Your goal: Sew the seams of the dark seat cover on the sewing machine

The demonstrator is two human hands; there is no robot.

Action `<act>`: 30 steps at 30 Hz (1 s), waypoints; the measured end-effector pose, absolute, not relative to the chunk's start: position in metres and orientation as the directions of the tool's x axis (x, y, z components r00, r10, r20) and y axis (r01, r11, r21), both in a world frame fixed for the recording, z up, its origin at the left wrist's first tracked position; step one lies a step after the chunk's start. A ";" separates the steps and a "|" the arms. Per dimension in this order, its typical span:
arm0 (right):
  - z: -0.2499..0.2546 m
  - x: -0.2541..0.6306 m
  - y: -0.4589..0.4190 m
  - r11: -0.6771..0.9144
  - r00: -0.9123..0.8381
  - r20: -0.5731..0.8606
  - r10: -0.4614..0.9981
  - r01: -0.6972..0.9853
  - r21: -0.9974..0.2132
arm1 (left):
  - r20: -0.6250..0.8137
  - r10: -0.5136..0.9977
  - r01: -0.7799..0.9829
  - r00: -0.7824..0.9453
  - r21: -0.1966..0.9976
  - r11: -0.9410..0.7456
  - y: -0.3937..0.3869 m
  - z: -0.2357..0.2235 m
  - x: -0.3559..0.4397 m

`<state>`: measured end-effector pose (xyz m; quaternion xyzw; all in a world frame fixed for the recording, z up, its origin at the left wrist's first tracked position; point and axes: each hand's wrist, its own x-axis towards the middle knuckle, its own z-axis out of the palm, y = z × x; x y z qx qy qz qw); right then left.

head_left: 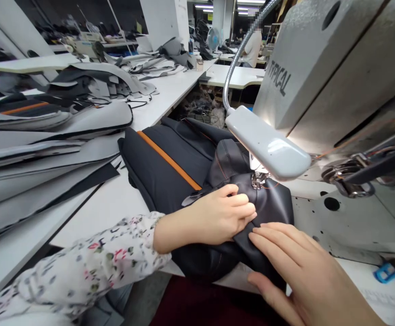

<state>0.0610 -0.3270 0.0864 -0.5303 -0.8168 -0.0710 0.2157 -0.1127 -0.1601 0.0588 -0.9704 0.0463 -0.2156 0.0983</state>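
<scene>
A black leather-like cover [275,199] with an orange stripe and orange stitching lies across the sewing machine [306,59] bed. Its seam passes under the metal presser foot [259,180]. My left hand [222,215] is closed, fingers curled over a fold of the cover just in front of the foot. Flat on the cover's near right part rests my right hand [295,262], its fingers stretched out and the thumb apart at the edge. What lies beneath my left fingers is hidden.
A white lamp [268,142] on a bendy metal neck hangs close above the presser foot. Blue thread snips [389,270] lie at the right. Stacks of grey and black cut panels [48,154] cover the left table. A person [251,47] is far back.
</scene>
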 end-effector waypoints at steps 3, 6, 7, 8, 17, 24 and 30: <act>0.090 0.061 -0.328 0.441 -0.387 0.458 0.801 0.898 -0.013 | 0.368 -0.125 -0.052 0.921 -0.200 -0.978 -0.169 0.066 -0.117; 0.093 0.061 -0.326 0.447 -0.414 0.496 0.763 0.893 0.056 | 0.260 -0.073 -0.039 0.963 -0.133 -0.990 -0.171 0.080 -0.120; 0.095 0.060 -0.326 0.448 -0.416 0.507 0.755 0.892 0.065 | 0.224 -0.063 -0.041 0.972 -0.101 -0.994 -0.170 0.084 -0.120; 0.096 0.060 -0.325 0.447 -0.415 0.516 0.750 0.892 0.068 | 0.192 -0.062 -0.049 0.979 -0.069 -0.996 -0.169 0.088 -0.119; 0.093 0.065 -0.329 0.497 -0.493 0.502 0.711 0.857 0.137 | 0.168 -0.061 -0.064 0.984 0.011 -0.998 -0.164 0.096 -0.113; 0.095 0.065 -0.324 0.491 -0.488 0.495 0.719 0.860 0.135 | 0.148 -0.060 -0.068 0.987 0.050 -0.996 -0.154 0.105 -0.112; 0.096 0.067 -0.319 0.497 -0.493 0.530 0.690 0.855 0.148 | 0.166 -0.088 -0.094 0.982 0.032 -0.995 -0.148 0.114 -0.107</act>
